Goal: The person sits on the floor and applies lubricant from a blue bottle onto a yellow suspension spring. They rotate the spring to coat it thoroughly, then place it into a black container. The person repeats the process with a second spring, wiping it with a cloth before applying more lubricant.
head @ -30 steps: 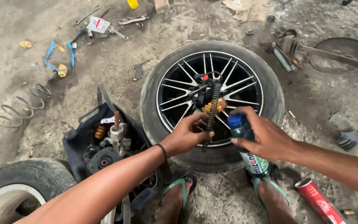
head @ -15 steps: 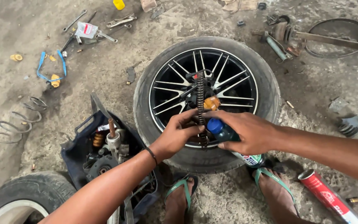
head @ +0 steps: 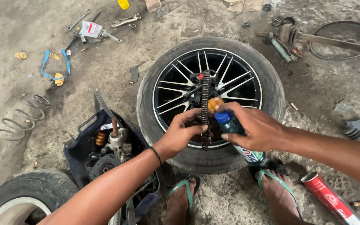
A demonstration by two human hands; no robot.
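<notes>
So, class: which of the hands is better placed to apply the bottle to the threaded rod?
Probably the right hand: it holds the bottle beside the threaded rod, which the left hand grips.

Threaded rod: we see it dark, long, lying lengthwise across the wheel's centre.
Bottle: we've got a blue cap, tilted toward the rod, just beside it.

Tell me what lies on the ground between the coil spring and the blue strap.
In the head view, only bare dusty concrete lies between the coil spring and the blue strap.
</notes>
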